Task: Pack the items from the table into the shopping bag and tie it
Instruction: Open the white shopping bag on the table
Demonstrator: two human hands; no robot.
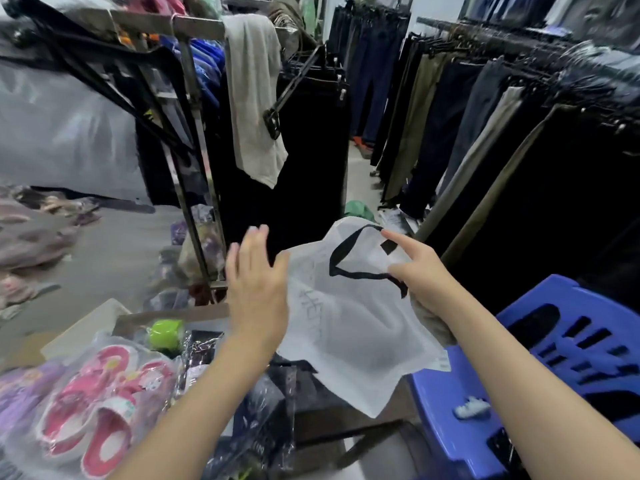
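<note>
Nearest, the goods still lay unpacked on the counter [349, 427]: pink slippers [100, 396] in clear wrap toward its left edge, dark packets in cellophane [266, 420] nearer the middle, and a lime-green roll [166, 332] toward the far side. Above them, over the counter's right edge, the white shopping bag [349, 317] with black handles hung flat and empty in the air. The right hand [420, 271] was clamped on its upper part just below a handle, forefinger stretched out. The left hand [258, 289] hovered beside the bag's left edge, fingers spread and holding nothing; whether it touched the fabric could not be told. Beyond stood racks of hanging trousers [450, 133]. The step in hand looked like opening the bag. Next, the left hand would likely need to catch the opposite side of the mouth and pull it apart before anything could go in.
</note>
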